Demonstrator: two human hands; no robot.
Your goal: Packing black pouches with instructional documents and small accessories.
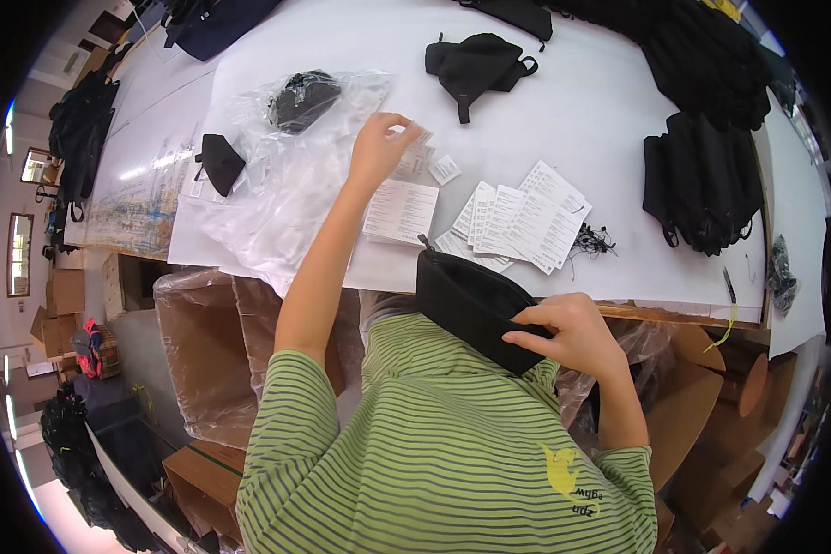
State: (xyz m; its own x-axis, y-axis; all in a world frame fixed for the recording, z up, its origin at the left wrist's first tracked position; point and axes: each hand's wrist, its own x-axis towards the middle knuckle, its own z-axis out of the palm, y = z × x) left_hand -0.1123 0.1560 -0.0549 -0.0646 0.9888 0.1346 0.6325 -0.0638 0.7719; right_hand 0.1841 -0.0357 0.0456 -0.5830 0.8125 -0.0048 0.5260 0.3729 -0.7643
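Observation:
My right hand grips the rim of a black zippered pouch, its thumb and fingers at the opening. The pouch is held against my front at the table's edge, its mouth gaping. My left hand reaches over the table, its fingers pinched on a small white label beside other small labels. One square label lies just to the right. Below are a stack of printed white cards and a fanned pile of similar cards. A tangle of black strings lies next to them.
Clear plastic bags spread over the table's left, with black items in and beside them. A black pouch lies at the back. Black goods pile up at right, near snips. Cardboard boxes stand below the edge.

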